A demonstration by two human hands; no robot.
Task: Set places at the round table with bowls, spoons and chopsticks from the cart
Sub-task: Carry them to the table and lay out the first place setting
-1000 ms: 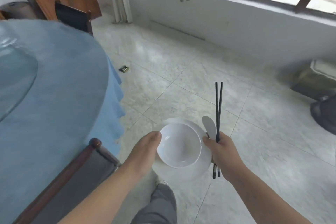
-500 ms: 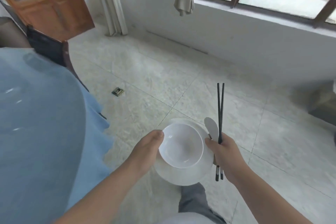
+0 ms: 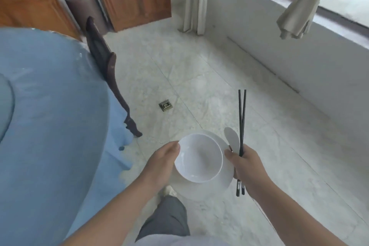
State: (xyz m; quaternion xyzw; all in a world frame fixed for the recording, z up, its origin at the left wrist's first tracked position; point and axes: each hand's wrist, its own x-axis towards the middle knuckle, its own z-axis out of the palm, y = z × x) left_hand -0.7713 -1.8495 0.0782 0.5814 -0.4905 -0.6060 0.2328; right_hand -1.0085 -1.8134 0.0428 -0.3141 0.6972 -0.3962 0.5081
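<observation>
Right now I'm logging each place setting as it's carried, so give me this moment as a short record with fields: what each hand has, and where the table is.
left hand: left hand grips the rim of the bowl
bowl: white, sits on a white plate
right hand: right hand grips the chopsticks and spoon
chopsticks: black, tips pointing away from the person
table: round table, blue cloth, to the person's left
chair: dark chair at the table's edge
</observation>
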